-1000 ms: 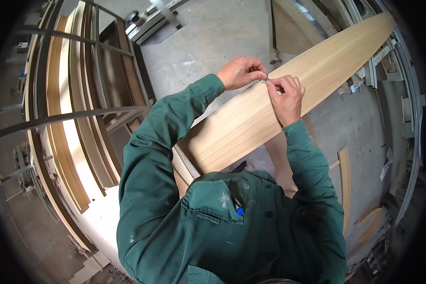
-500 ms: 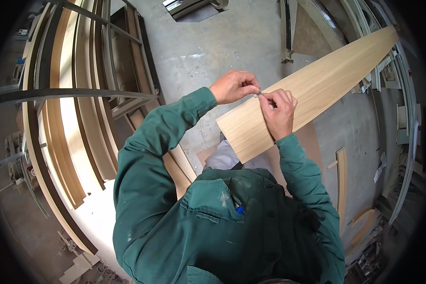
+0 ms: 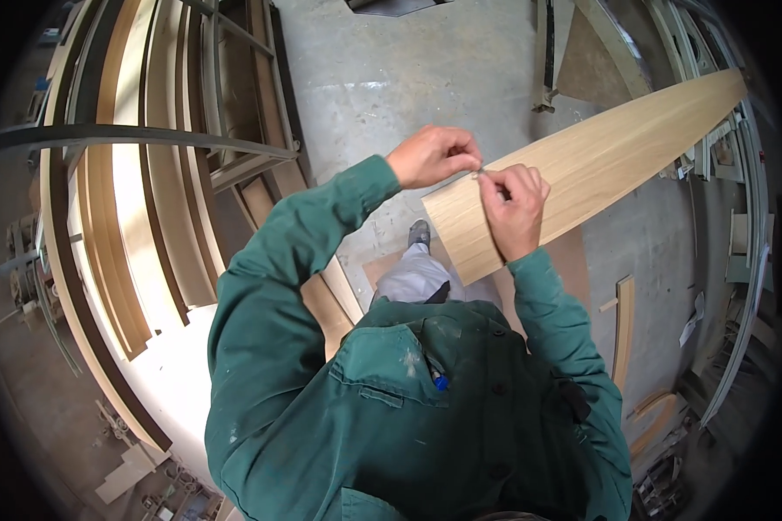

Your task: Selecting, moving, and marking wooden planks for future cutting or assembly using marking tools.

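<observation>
With left hand narrowed to a thumb-and-finger pinch, meeting right hand, likewise narrowed, fingertip to fingertip; holding between both a small piece, too tiny to identify. Showing a long wooden board lying beneath right hand and just to the right of left hand. Reaching over the board's face with right hand, thus the nearer of the two to its middle; hanging mostly outside the upper-left long edge with left hand, above grey floor. Not revealing whether right hand is touching the face. Running lengthwise from a squared end, just in front of pale trousers, toward the upper right; tapering there to a narrow tip near metal rails. Pinching close to the upper-left edge, nearer the squared end than the tip. Leaving room over floor beyond that edge, and again to the lower right, toward a narrow wood strip. Standing well apart on the left, with a metal rack bearing long planks.
</observation>
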The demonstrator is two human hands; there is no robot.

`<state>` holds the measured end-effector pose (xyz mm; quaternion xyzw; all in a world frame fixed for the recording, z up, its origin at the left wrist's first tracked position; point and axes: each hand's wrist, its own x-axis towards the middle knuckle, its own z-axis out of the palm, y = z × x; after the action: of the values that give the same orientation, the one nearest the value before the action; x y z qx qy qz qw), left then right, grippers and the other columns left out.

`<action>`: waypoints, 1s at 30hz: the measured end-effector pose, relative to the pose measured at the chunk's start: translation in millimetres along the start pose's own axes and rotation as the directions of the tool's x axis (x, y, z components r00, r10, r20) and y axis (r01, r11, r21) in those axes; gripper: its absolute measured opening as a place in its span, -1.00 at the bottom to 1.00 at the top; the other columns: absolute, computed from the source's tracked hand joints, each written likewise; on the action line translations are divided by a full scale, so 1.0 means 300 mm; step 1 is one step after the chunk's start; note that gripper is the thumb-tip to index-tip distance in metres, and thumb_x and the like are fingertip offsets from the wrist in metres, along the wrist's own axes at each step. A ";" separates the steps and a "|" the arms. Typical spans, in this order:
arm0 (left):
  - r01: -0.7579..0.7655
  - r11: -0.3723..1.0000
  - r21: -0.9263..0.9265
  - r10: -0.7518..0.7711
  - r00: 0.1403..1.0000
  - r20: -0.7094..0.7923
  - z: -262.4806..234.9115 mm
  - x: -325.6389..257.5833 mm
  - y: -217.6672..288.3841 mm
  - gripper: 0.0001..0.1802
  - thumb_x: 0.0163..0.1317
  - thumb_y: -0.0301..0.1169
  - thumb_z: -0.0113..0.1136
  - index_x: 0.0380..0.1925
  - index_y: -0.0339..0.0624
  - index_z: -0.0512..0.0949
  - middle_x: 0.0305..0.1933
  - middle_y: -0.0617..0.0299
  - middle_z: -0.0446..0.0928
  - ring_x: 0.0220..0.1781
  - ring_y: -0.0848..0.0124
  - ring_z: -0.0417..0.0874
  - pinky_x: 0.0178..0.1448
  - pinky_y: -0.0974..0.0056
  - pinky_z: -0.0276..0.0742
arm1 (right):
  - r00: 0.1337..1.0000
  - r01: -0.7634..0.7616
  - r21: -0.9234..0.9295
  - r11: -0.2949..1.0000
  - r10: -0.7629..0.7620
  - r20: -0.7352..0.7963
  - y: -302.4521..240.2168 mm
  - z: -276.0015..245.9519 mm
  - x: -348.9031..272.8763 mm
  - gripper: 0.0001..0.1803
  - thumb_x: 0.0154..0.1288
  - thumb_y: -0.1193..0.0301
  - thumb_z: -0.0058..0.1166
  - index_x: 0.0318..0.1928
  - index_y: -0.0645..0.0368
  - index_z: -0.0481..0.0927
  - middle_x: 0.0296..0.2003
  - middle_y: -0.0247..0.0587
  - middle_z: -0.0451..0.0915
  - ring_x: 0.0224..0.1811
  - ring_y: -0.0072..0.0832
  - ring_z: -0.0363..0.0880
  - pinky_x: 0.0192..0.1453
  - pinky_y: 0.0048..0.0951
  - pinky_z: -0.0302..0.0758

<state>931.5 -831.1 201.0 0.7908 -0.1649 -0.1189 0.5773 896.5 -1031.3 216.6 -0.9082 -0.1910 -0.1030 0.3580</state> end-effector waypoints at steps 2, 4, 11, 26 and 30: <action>0.030 0.999 0.033 -0.030 1.000 -0.001 -0.024 -0.086 0.001 -0.82 0.25 -0.33 0.30 -0.29 -0.22 0.67 -0.32 0.09 0.68 -0.28 0.25 0.71 -0.15 0.23 0.59 | 0.999 0.040 0.022 0.999 -0.041 0.022 -0.048 0.029 -0.031 -0.86 0.13 0.42 0.35 -0.43 0.04 0.60 -0.44 -0.36 0.50 -0.25 -0.32 0.47 0.00 -0.25 0.27; 0.056 0.998 0.020 -0.056 0.998 0.003 -0.042 -0.157 0.014 -0.83 0.26 -0.34 0.29 -0.28 -0.23 0.67 -0.31 0.11 0.69 -0.26 0.26 0.71 -0.15 0.23 0.60 | 0.996 0.080 0.045 0.996 -0.082 0.042 -0.082 0.050 -0.058 -0.86 0.11 0.43 0.36 -0.42 0.04 0.61 -0.43 -0.36 0.51 -0.24 -0.31 0.47 0.00 -0.25 0.27; 0.068 0.997 0.029 -0.066 0.996 -0.057 -0.055 -0.190 0.017 -0.84 0.28 -0.36 0.30 -0.28 -0.24 0.67 -0.30 0.11 0.67 -0.28 0.27 0.70 -0.15 0.25 0.60 | 0.993 0.084 0.064 0.994 -0.089 0.077 -0.105 0.064 -0.048 -0.87 0.09 0.43 0.37 -0.43 0.05 0.62 -0.44 -0.39 0.51 -0.27 -0.34 0.45 -0.01 -0.26 0.25; 0.146 0.989 0.035 -0.135 0.966 -0.219 -0.015 -0.297 0.042 -0.86 0.25 -0.39 0.29 -0.31 -0.25 0.66 -0.32 0.08 0.65 -0.31 0.25 0.70 -0.20 0.24 0.61 | 0.976 0.130 0.112 0.985 -0.147 0.159 -0.125 0.056 -0.035 -0.87 0.08 0.41 0.39 -0.43 0.07 0.66 -0.44 -0.40 0.53 -0.26 -0.36 0.47 -0.01 -0.30 0.25; 0.069 0.995 0.073 -0.038 0.929 -0.367 0.056 -0.333 0.032 -0.87 0.21 -0.42 0.31 -0.31 -0.24 0.66 -0.32 0.07 0.65 -0.31 0.22 0.71 -0.20 0.23 0.62 | 0.956 0.150 0.138 0.979 -0.179 0.233 -0.104 0.039 -0.039 -0.88 0.10 0.40 0.38 -0.41 0.08 0.66 -0.43 -0.37 0.54 -0.25 -0.34 0.47 -0.02 -0.29 0.26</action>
<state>832.4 -808.6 204.8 0.8270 -0.0381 0.0217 0.5605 873.4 -1005.6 223.6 -0.8718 -0.3146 -0.0082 0.3754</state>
